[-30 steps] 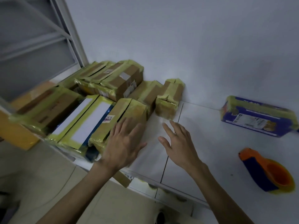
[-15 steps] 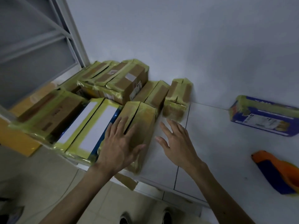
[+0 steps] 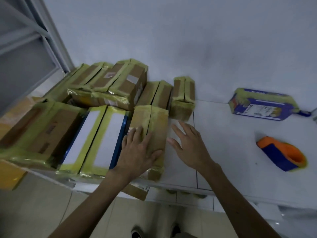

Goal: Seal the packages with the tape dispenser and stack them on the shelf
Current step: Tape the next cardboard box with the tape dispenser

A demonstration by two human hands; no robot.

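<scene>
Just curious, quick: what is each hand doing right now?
Left hand: open, fingers flat on the brown taped packages.
Right hand: open, holding nothing.

Packages (image 3: 151,127) brown, yellow-taped; dispenser (image 3: 281,155) orange-blue

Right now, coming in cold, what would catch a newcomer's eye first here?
The crowd of yellow-taped packages on the left of the white counter, with the left hand flat on the front brown package and the right hand open beside it. To the right lie an orange-and-blue tape dispenser and, by the wall, a blue package.
</scene>
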